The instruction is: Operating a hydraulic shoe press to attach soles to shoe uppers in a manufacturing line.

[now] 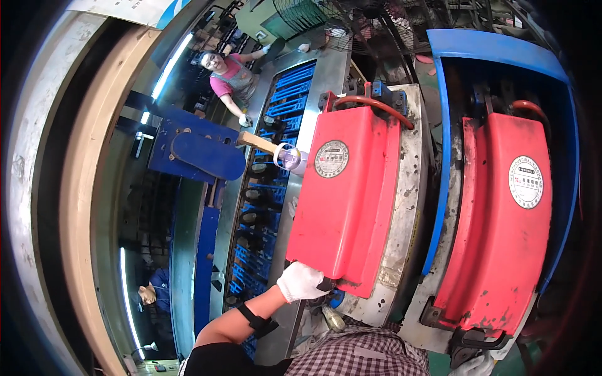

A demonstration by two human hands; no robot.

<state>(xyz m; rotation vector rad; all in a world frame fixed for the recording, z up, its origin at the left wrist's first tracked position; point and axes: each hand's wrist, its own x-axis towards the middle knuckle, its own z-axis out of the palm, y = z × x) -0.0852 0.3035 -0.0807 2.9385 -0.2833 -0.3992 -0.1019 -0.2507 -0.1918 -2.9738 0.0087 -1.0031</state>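
Two red machine covers stand side by side, each with a round label: the nearer-left red cover (335, 200) and the right red cover (501, 219), which sits under a blue hood (501, 47). My left hand (302, 282), in a white glove, is closed around a black handle (326, 285) at the lower end of the left cover. At the bottom edge, my right hand (475, 365), also gloved, shows only in part beside the black handle (486, 340) of the right cover. Its fingers are too hidden to tell whether they grip.
Left of the covers runs a conveyor with blue racks (291, 94) holding dark shoes. A blue machine box (194, 147) and a clear plastic cup (290, 158) stand over it. A co-worker in pink (229, 78) is across the line; another person (158, 291) is at lower left.
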